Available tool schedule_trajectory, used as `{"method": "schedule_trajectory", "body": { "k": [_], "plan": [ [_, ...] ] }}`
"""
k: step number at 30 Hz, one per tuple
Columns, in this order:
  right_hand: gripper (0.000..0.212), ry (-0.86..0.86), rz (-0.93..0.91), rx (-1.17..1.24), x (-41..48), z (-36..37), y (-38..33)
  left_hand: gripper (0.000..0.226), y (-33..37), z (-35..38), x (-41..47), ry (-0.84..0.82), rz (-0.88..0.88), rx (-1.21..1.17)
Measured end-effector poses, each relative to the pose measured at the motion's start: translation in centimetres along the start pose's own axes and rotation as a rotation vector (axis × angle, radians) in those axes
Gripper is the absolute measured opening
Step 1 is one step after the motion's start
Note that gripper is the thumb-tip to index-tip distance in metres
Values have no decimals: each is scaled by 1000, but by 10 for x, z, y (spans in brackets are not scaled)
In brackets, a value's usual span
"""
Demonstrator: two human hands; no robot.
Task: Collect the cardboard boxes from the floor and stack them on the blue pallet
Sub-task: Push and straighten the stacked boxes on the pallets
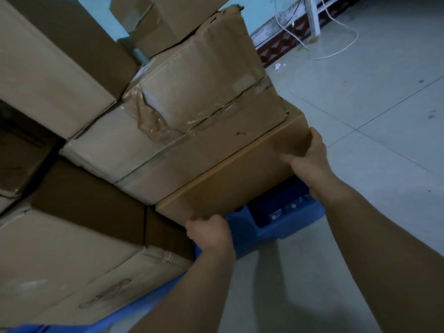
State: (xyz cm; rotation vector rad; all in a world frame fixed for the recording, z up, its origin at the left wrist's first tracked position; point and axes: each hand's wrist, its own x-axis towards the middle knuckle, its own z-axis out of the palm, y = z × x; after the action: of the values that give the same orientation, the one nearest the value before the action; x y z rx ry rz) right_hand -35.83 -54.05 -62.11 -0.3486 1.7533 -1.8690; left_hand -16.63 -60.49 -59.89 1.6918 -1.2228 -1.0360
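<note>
**Seating a box at the pallet's corner**

Head view: both hands hold one brown box (pixel 230 186) at the right end of the stack, over the near right corner of the blue pallet (pixel 276 219). The left hand (pixel 209 230) grips its near lower corner with the fingers curled against the cardboard. The right hand (pixel 310 159) clamps the far right edge, thumb on the facing side and fingers wrapped round behind. A battered taped box (pixel 192 116) appears to sit on top of it, and a small box (pixel 163 22) sits higher again. Whether the held box rests fully on the deck I cannot tell.

The step looks like placing, or squaring up, a box in the stack. The next move likely calls for a level push inward to the left until the box is flush with its neighbours — without tipping the load above.

Count: one pallet, two hands, one white cable (pixel 336 48) on the far floor (pixel 372 128), and at least seven cardboard boxes. The dim, merged edges stop an exact count.
</note>
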Motion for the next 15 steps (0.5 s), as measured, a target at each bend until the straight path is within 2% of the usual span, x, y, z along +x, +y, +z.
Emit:
{"method": "schedule_trajectory", "body": {
  "k": [2,4,7,12,15],
  "plan": [
    [97,20,-11,-32,1,1,3,51,-6,-10,22,60,-126,-34],
    [102,38,-25,-70,-1,5,5,53,-11,-16,37,9,-109,34],
    [105,52,-23,-93,-1,10,8,76,-13,-18,48,-69,-176,-50],
    [92,73,-17,-76,5,5,6,79,-12,-15,49,-31,-240,-150],
    [85,92,4,-89,6,0,3,76,-14,-13,50,-4,-251,-126]
  ]
}}
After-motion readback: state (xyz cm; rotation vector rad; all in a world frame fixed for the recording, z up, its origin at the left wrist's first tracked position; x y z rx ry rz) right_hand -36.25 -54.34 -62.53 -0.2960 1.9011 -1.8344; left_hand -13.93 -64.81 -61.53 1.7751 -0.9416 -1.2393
